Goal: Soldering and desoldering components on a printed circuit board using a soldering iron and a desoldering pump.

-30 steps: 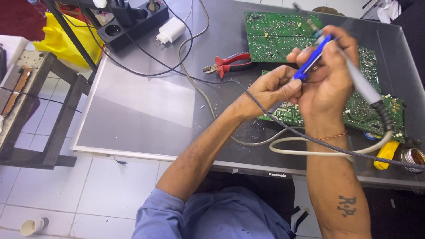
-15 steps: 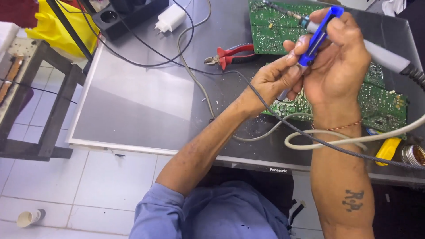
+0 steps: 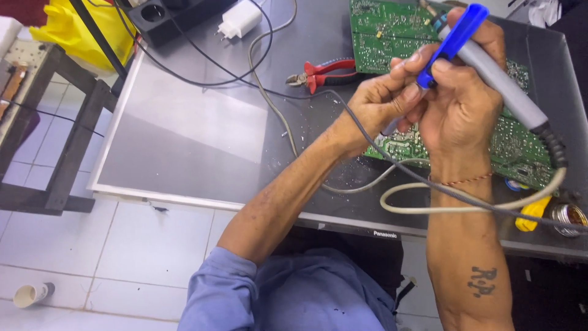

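The blue-handled soldering iron [image 3: 456,37] sits in the right hand [image 3: 465,104], fingers closed around its grey barrel; its long axis slants from up beyond the knuckles down to the right, where the cord leaves. The left hand [image 3: 373,104], touching the right, pinches a thin grey wire [image 3: 392,125]. Beneath both lies the green circuit board [image 3: 392,30]. Red pliers [image 3: 321,70] lie just left of the left hand on the table [image 3: 184,122].
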